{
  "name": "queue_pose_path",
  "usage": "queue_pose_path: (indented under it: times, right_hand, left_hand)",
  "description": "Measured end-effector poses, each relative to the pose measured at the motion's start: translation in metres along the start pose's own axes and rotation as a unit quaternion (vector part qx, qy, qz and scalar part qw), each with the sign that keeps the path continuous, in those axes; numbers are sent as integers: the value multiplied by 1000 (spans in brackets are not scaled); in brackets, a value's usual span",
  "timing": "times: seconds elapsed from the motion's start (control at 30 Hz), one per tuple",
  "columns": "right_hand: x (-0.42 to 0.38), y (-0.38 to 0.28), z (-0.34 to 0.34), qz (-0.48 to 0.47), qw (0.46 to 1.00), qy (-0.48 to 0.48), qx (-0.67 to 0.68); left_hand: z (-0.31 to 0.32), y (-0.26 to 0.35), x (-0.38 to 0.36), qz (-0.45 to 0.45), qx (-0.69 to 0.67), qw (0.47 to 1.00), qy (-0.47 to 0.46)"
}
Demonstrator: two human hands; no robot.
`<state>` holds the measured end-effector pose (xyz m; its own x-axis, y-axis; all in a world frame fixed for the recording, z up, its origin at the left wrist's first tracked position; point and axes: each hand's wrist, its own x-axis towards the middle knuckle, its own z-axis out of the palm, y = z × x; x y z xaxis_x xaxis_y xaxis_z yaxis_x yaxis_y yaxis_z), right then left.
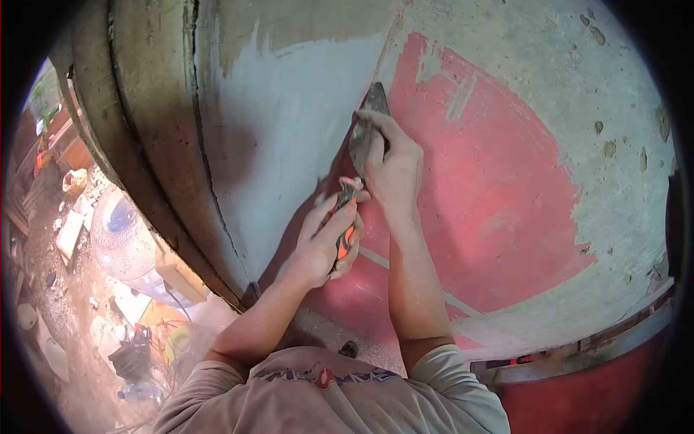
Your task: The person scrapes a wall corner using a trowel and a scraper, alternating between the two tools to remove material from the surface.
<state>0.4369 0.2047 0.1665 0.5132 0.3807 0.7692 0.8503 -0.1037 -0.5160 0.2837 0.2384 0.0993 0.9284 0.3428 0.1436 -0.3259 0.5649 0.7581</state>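
Head view shows first a big curved wall [506,202], with a red painted area in the middle and pale grey, rough filler around it; on its left part lies a smoother grey-blue patch [289,145], which looks like fresh putty. Against the edge between the red and the grey-blue, a putty knife [365,134] is pressed flat, probably so that the blade can spread or scrape the material evenly. The right hand [394,166] lies on top of the blade, its fingers [376,126] pushing it to the wall, so they are closed narrow on the tool. The left hand [325,242] is wrapped around the orange and black handle [345,217] below, fingers closed on it; two hands together seem to give more pressure and control. Lower left, far under, the ground [65,311] has a clear plastic bottle [119,231], boxes and scattered rubbish, but these are small and bent by the lens, so I cannot name them well. The blade's front side is hidden by the right hand, and the dark border cuts off the corners.
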Motion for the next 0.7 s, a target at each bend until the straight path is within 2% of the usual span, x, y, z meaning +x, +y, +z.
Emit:
queue_pose_path:
  times: [0.27, 0.37, 0.57, 0.63, 0.7]
  right_hand:
    - [-14, 3, 1, 7, 1000, -5, -18]
    - [-11, -4, -3, 49, 998, -23, -16]
    - [-9, 3, 5, 7, 1000, 7, 16]
    - [-3, -9, -5, 52, 998, -35, -24]
    - [-9, -2, -4, 29, 999, -19, 6]
  left_hand:
    - [-9, -8, -7, -10, 1, 1000, -4]
    - [-2, -7, -6, 2, 5, 1000, 1]
    - [2, 0, -7, -1, 42, 998, 51]
    - [3, -3, -3, 9, 26, 999, 46]
    - [10, -4, -7, 10, 33, 997, 63]
